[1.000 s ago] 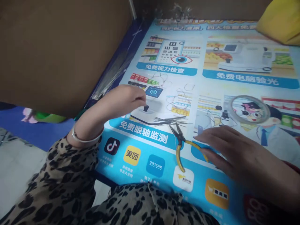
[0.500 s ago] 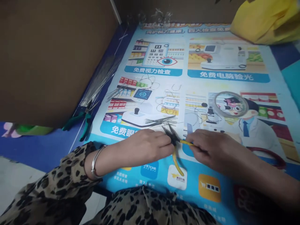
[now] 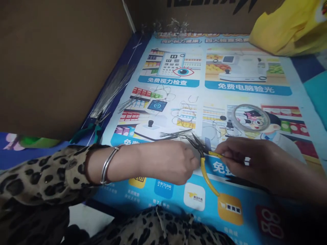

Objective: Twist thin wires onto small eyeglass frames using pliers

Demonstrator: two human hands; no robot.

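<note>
My right hand point(image 3: 242, 156) grips one yellow handle of a pair of needle-nose pliers point(image 3: 200, 148). The dark jaws are spread and point up and to the left, while the other handle angles down to the lower right. Just left of the pliers is my left hand point(image 3: 173, 161), closed in a fist; its fingertips are turned away and whatever they hold is hidden. Beyond that fist lies a small bundle of short dark wires point(image 3: 176, 133). Bent wire pieces point(image 3: 182, 114) are scattered further up the printed sheet point(image 3: 178, 93).
Green-handled pliers point(image 3: 95, 131) and a pile of straight wires point(image 3: 111, 90) lie beside a cardboard panel point(image 3: 56, 68) at left. A tape roll point(image 3: 236, 117) rests on the sheet. A yellow bag point(image 3: 278, 32) is at the back right, clear tangled bits point(image 3: 177, 25) at the back.
My right hand and the yellow-handled pliers have shifted right. The left fist has turned over and now sits left of the pliers' pivot. The view has tilted slightly upward.
</note>
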